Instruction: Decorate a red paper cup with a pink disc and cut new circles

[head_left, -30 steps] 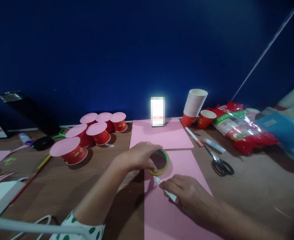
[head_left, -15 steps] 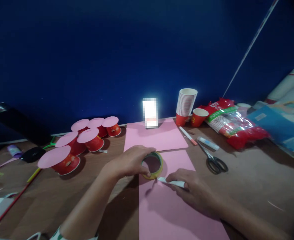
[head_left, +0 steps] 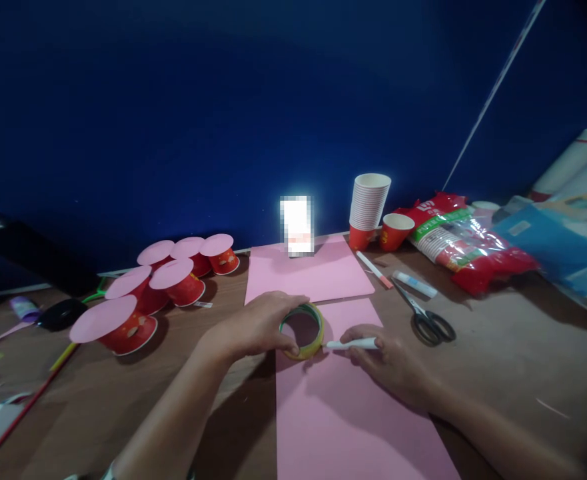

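Observation:
A roll of tape (head_left: 316,345) with a yellow outer edge lies on a pink sheet of paper (head_left: 343,427). My left hand (head_left: 260,327) is closed on its left side, thumb at the near rim and fingers at the far rim. In my right hand (head_left: 390,363) is a white marker pen (head_left: 356,344), held nearly level. Its tip points left and meets the lower right of the tape's outer edge, close to the paper. A shadow of the right hand falls across the sheet.
Red paper cups topped with pink discs (head_left: 173,273) stand at the left. Behind lies a pink paper stack (head_left: 303,273) with a bright blurred screen (head_left: 298,227). To the right are stacked cups (head_left: 370,207), scissors (head_left: 428,325), a glue stick (head_left: 416,284) and a red plastic bag (head_left: 473,247).
The pen tip has moved right and up around the tape's edge, and my right hand has shifted a little the same way. My left hand keeps its hold on the tape roll.

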Demonstrator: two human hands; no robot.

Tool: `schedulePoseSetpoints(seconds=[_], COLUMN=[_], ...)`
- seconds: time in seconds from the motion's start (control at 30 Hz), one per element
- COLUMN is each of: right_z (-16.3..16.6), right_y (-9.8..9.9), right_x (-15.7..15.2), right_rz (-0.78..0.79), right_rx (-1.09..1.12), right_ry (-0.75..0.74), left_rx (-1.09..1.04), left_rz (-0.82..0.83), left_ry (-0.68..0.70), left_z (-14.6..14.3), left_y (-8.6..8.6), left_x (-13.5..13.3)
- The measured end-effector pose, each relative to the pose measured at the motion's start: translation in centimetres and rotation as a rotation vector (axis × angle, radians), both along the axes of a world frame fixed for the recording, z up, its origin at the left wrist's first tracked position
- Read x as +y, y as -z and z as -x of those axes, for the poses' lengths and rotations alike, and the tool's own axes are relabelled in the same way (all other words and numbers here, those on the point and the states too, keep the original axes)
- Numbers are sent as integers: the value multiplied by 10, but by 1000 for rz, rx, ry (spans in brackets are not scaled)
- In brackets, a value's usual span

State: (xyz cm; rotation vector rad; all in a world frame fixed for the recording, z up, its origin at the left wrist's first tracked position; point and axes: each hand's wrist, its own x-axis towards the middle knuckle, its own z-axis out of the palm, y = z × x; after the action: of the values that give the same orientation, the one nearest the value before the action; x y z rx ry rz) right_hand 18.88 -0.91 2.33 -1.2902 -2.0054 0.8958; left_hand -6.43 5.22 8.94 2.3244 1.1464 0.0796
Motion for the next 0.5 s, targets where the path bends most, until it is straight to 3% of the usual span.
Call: schedulePoseSetpoints(seconds=[0.2, 0.33, 0.4, 0.5], right_z=[-4, -10, -12, -10], right_y=[2, 8, 11, 11], right_x=[2, 6, 9, 11], right_rz=[42, 123, 93, -25], right_rx=[73, 332, 416, 357], right_ry=[55, 261, 349, 375], left_rx=[-30, -32, -41, -45], left_rz=[-2, 2, 0, -3], left_ry=[14, 0, 0, 17], left_z=[0, 0, 0, 0], left_y=[0, 0, 0, -2], left_x=[0, 0, 0, -1])
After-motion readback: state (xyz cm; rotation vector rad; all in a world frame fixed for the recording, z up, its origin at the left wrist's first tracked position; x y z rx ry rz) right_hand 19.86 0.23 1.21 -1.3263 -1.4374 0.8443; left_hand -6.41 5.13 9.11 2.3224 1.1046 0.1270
